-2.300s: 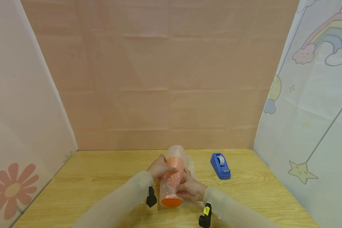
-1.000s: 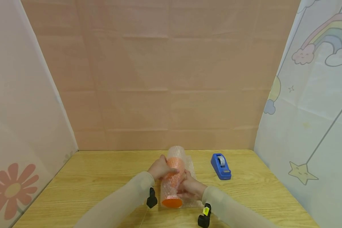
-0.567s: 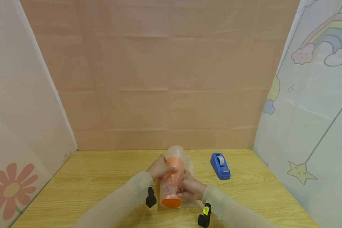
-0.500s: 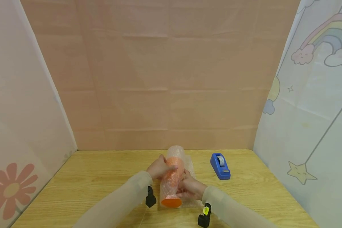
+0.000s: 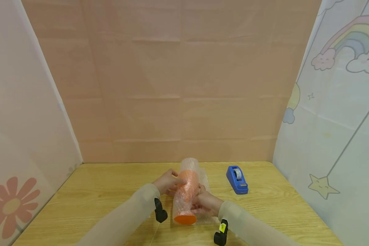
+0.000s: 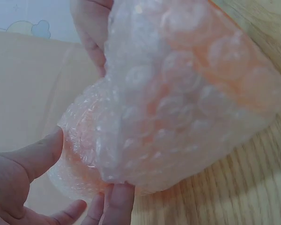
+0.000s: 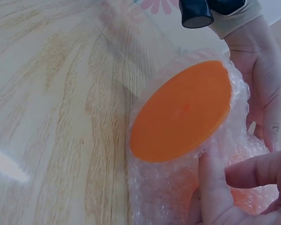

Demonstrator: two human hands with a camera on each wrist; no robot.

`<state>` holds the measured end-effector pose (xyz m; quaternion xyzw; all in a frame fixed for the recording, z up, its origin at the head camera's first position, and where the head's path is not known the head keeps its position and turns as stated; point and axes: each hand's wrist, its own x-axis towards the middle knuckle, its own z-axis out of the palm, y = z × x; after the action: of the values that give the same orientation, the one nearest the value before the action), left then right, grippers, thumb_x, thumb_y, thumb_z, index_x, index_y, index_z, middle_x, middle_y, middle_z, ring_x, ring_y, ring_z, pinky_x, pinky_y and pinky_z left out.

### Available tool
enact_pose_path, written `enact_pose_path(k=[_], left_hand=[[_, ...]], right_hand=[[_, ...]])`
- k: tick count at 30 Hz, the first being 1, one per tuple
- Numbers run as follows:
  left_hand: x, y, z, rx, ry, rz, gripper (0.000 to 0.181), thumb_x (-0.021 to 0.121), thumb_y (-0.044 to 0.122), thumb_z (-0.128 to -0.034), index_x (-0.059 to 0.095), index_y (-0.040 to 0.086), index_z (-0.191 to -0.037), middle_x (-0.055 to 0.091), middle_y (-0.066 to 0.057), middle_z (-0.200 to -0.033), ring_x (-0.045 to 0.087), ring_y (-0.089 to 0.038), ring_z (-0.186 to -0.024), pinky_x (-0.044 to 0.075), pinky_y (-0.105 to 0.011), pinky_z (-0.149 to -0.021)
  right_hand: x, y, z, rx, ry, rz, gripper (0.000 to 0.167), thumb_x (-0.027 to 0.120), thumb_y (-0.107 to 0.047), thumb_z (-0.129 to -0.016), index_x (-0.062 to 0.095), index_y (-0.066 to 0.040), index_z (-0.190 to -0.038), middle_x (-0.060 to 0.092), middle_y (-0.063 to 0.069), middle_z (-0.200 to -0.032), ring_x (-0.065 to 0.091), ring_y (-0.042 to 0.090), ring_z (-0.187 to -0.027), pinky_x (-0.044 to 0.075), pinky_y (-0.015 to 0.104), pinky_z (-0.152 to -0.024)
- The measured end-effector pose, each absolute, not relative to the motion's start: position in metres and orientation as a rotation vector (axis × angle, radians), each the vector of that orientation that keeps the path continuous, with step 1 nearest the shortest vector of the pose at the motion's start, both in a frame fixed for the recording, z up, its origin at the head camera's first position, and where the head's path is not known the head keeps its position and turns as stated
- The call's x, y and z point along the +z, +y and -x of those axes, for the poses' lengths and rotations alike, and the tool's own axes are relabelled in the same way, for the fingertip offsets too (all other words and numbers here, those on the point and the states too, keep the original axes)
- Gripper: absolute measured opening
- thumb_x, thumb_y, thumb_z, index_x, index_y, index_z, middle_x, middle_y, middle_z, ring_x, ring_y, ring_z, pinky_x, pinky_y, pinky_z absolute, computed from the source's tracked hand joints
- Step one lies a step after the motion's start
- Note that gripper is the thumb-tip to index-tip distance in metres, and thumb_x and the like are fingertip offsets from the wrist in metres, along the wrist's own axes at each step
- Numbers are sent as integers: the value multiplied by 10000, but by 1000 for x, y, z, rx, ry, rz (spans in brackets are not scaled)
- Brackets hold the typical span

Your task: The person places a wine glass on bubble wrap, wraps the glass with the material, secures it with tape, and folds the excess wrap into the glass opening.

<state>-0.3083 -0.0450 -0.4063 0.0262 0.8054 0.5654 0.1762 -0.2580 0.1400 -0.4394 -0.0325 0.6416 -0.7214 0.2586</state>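
A bubble-wrapped orange object lies lengthwise at the table's middle; it narrows partway like a vase. Its flat orange oval end faces out of the wrap in the right wrist view. My left hand is at its left side, fingers fairly straight; in the left wrist view the thumb and fingertips touch the bubble wrap. From the right, my right hand grips the bundle low down, finger and thumb bent against the wrap. More flat bubble wrap extends from under the bundle to the right.
A blue tape dispenser with a roll of tape stands right of the bundle on the wooden table. A brown backdrop rises behind the table's far edge, and patterned sheets hang at both sides.
My left hand has shifted a little left and its thumb has drawn back from the top of the bundle. The right hand and the bundle have hardly moved.
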Motion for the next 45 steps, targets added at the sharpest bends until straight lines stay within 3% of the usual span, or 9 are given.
enact_pose_path(k=[11,15,23,45], left_hand=[[-409,-44,308,1537,2331,-83,322,747,285,-849,663,-16,-925,632,-54,-927,603,-204,-809,563,-363,-732],[-409,-44,308,1501,2355,-82,348,752,323,-839,649,3,-931,596,-27,-865,564,-202,-787,532,-366,-745],[-410,-43,305,1526,2326,-34,507,754,364,-831,499,8,-1086,588,-138,-1028,627,-276,-847,557,-401,-748],[-404,-41,302,1506,2334,-48,521,765,382,-812,458,40,-1056,524,-106,-1012,570,-260,-839,525,-332,-654]], right_hand=[[-439,140,258,-1940,1762,83,922,472,145,-834,-137,-121,-1473,484,166,-976,470,154,-658,521,199,-551],[-440,141,259,-1942,1765,83,920,465,151,-833,-137,-115,-1475,487,157,-954,472,149,-648,518,198,-545],[-443,142,259,-1954,1761,100,902,461,154,-816,-106,-108,-1466,480,168,-1002,487,153,-660,513,195,-540],[-444,143,260,-1896,1804,66,872,484,146,-814,-55,-98,-1455,488,168,-979,483,187,-702,502,212,-559]])
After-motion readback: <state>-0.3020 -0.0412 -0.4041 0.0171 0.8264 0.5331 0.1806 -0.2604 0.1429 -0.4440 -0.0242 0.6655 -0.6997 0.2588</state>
